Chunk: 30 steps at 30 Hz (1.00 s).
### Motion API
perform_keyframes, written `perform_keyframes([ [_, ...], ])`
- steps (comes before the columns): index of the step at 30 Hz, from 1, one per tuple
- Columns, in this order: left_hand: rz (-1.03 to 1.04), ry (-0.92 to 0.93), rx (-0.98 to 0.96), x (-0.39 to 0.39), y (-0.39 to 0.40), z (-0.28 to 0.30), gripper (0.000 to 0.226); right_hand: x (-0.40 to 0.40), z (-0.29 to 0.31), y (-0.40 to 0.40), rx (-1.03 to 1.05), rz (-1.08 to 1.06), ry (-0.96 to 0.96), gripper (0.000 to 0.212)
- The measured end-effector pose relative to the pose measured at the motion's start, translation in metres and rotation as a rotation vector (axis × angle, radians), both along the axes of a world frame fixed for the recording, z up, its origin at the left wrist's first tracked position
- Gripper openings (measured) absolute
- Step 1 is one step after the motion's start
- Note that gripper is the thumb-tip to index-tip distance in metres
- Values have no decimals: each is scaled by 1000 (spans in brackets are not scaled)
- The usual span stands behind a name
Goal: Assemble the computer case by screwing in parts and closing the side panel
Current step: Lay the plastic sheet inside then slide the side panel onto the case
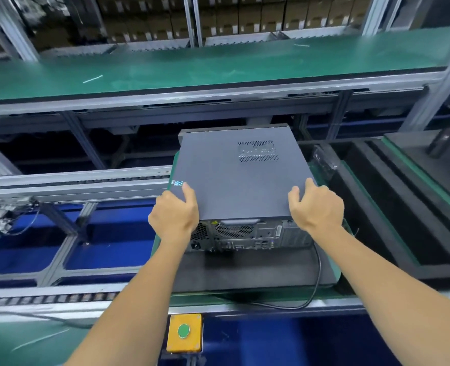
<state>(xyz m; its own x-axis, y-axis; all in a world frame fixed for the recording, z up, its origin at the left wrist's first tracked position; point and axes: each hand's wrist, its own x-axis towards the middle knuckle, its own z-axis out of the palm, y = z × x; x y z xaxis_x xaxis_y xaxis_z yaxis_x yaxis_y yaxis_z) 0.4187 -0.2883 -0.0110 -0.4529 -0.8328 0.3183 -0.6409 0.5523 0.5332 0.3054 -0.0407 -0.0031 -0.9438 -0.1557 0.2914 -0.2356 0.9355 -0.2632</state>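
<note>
Computer case (pixel 234 233) lies flat on a dark mat (pixel 245 270), rear ports facing the viewer | side panel (pixel 234 180) on top | left hand (pixel 175 213) grips panel's near-left corner | right hand (pixel 316 207) grips near-right corner | black cable (pixel 317 276) trails right | yellow button box (pixel 183 332) in front

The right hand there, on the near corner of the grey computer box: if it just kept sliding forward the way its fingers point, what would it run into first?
The right hand points away across the side panel. Along that line the lid looks bare; the perforated vent patch lies slightly left of its path. Probably it would simply reach the panel's far edge, though depth is hard to judge.
</note>
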Motion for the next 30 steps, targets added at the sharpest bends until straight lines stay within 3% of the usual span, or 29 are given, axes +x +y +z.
perform_keyframes([
  [15,1,69,30,4,-1,-4,59,2,-2,9,-26,35,-44,37],
  [19,-21,75,57,4,-1,-4,55,9,-8,17,-27,85,-152,66],
  [25,-33,78,73,6,-1,-3,53,26,2,13,241,391,-10,95],
  [30,-44,62,74,6,1,-1,48,27,-1,-1,441,546,-18,85],
])
